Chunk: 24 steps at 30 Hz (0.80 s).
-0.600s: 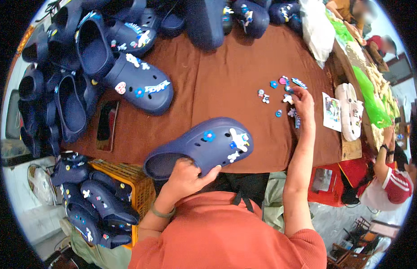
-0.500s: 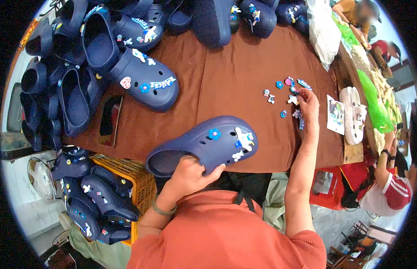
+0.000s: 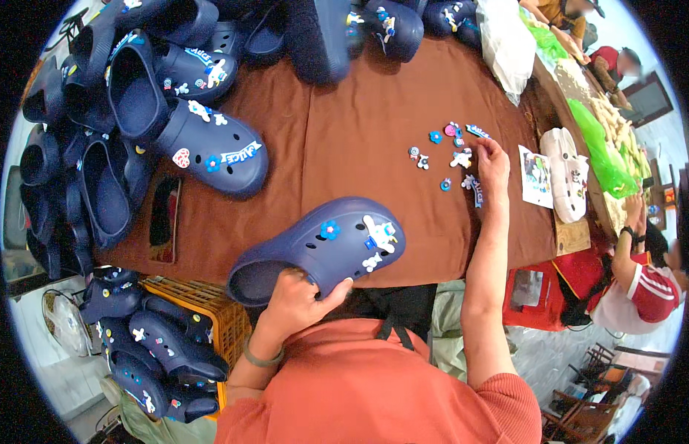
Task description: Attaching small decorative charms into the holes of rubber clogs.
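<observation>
Brown cloth (image 3: 359, 148) bears charms (image 3: 461, 158) near 1 white clog (image 3: 560, 185); left fingers (image 3: 337, 294) clasp 1 navy clog (image 3: 337, 251), grip of right fingers (image 3: 486, 147) unclear.

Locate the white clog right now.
In the head view, the white clog lies on the right, between the printed sheet and a green plastic bag, with the right hand off to its left.

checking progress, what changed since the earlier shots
The camera shifted the whole view. Against the cloth, the right hand edged slightly right, away from the white charm; whether its fingers hold anything is unclear. The left hand still grips the clog.
</observation>
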Tool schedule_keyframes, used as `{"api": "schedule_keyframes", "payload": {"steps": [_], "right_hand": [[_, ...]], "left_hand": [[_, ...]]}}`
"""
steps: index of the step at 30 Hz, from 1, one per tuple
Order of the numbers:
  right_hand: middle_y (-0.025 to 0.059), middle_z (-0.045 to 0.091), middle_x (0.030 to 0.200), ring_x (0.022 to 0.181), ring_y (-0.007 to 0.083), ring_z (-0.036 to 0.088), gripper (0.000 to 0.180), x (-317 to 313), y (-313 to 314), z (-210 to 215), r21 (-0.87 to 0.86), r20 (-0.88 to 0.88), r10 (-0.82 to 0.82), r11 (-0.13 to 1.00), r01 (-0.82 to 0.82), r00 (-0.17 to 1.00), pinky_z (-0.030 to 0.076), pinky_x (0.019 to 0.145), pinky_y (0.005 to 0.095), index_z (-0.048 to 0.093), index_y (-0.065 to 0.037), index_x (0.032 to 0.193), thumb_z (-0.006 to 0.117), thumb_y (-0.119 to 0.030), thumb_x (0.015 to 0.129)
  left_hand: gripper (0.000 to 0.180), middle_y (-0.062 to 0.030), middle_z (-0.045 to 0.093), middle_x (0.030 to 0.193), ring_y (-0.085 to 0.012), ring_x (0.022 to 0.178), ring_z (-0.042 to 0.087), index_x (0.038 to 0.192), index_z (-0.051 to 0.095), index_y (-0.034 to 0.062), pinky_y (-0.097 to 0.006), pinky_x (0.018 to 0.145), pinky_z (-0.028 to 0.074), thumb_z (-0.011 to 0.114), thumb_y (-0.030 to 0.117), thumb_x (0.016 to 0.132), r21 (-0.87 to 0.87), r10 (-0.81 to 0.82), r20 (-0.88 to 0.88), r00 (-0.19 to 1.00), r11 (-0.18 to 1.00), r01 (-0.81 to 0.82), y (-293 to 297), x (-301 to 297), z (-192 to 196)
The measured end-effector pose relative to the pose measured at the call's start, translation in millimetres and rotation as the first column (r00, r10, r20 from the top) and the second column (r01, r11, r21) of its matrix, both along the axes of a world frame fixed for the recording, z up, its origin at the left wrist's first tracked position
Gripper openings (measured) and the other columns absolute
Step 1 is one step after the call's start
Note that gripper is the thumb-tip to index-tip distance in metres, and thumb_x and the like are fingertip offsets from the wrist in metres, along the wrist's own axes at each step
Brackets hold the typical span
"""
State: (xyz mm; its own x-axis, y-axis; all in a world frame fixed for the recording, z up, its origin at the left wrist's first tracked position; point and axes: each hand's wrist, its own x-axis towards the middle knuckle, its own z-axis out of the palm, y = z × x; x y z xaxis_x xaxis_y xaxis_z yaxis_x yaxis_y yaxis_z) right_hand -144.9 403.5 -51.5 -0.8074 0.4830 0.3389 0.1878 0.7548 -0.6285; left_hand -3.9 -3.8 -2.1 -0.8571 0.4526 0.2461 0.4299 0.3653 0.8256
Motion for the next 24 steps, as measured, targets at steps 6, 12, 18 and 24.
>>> {"api": "schedule_keyframes", "payload": {"steps": [6,12,18,24], "right_hand": [[0.0081,0.071,0.083,0.084,0.0237,0.068,0.033,9,-21,27,0.094,0.316,0.076,0.989,-0.111,0.946,0.048,0.081,0.0350,0.074,-0.012,0.094,0.065,-0.042,0.082],[0.0077,0.072,0.082,0.079,0.0178,0.069,0.022,6,3,6,0.013,0.168,0.167,0.985,-0.172,0.972,0.050,0.076,0.0313,0.069,-0.006,0.089,0.070,-0.027,0.082],[0.0068,0.068,0.090,0.085,0.0120,0.064,0.021,-12,-13,1,-0.259,-0.121,0.275,0.919,-0.298,0.954,0.049,0.077,0.0260,0.062,0.001,0.104,0.063,-0.015,0.090],[0.0029,0.067,0.097,0.087,0.0091,0.061,0.017,11,-80,52,-0.542,-0.090,0.432,0.734,-0.408,0.897,0.047,0.079,0.0222,0.066,0.003,0.104,0.062,-0.005,0.090]], "left_hand": [[0.015,-0.0158,0.068,0.078,-0.0319,0.066,0.066,0.085,0.068,-0.0003,-0.038,0.061,0.053,0.074,0.011,0.075,0.066,0.081,-0.109,0.991,0.995,-0.074,1,3,0],[0.016,-0.0160,0.070,0.087,-0.0323,0.077,0.068,0.087,0.070,0.0006,-0.038,0.073,0.053,0.074,0.011,0.075,-0.007,0.010,-0.033,0.999,1.000,-0.010,0,0,-1],[0.016,-0.0185,0.068,0.080,-0.0326,0.070,0.067,0.088,0.068,-0.0023,-0.038,0.066,0.052,0.072,0.008,0.077,0.109,0.014,-0.069,0.998,0.994,-0.007,2,-1,0],[0.017,-0.0183,0.067,0.088,-0.0350,0.081,0.064,0.091,0.068,-0.0008,-0.042,0.075,0.050,0.063,0.011,0.080,0.222,-0.099,-0.039,0.994,0.969,0.105,-9,2,4]]}}
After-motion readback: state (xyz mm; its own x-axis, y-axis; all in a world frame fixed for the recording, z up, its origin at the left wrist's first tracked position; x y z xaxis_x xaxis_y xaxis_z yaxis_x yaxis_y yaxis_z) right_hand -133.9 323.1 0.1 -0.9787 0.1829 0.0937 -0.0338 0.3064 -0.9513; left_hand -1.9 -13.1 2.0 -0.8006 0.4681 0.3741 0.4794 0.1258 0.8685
